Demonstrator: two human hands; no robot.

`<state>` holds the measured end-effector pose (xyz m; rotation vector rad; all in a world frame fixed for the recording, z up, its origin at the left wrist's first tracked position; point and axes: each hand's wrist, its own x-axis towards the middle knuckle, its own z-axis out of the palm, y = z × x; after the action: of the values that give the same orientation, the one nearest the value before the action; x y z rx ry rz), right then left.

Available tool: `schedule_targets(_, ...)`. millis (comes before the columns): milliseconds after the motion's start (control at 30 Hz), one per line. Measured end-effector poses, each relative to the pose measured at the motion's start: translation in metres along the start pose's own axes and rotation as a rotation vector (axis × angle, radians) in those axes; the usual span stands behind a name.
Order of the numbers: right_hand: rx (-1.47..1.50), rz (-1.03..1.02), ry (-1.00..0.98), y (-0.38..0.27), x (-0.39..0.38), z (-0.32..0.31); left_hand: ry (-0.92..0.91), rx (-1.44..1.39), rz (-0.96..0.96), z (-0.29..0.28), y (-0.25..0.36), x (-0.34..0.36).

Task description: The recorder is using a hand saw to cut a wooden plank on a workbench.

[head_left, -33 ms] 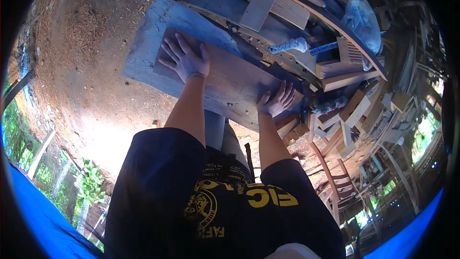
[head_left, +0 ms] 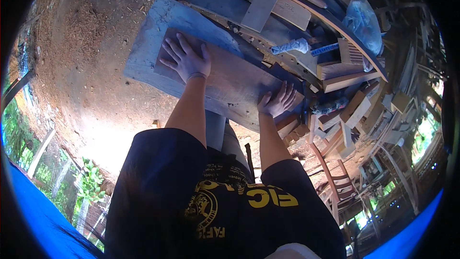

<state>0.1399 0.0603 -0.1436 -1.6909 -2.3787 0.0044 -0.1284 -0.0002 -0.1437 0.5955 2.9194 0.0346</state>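
Note:
A flat rectangular brown board (head_left: 232,80) lies slantwise on a wider, rough-edged slab (head_left: 146,55) that looks bluish in this light. Fingers spread, my left hand (head_left: 188,61) rests flat on the board close to its left end. Near the opposite end, my right hand (head_left: 278,100) lies on the board by its near edge, with the fingers slightly apart. Neither hand is wrapped around anything. The board covers the middle of the slab, and the underside of the board is hidden.
Loose planks (head_left: 266,1) and a long curved wooden strip (head_left: 330,17) lie beyond the slab. A clear plastic bag (head_left: 362,25), a twisted cloth (head_left: 291,46) and wooden blocks (head_left: 350,80) are at the right. Brown ground (head_left: 91,67) with shavings spreads left.

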Motion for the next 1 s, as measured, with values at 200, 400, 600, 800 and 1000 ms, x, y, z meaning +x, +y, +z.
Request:
schedule_targets(200,0.002,0.000,0.018,-0.002,0.001,0.000,-0.011,-0.023,0.006,0.000,-0.001,0.000)
schedule_targets(400,-0.003,0.002,0.005,-0.001,0.000,0.002,0.003,-0.035,0.023,0.000,-0.001,0.000)
schedule_targets(600,0.006,-0.006,-0.019,0.001,0.001,-0.002,0.006,-0.067,0.027,0.000,0.000,0.000)
schedule_targets(800,0.011,0.017,-0.027,0.004,0.000,-0.001,0.045,-0.034,0.031,0.004,-0.001,0.000)
schedule_targets(1000,0.045,0.030,-0.048,0.008,0.002,-0.001,0.077,0.020,0.022,0.005,0.005,0.000)
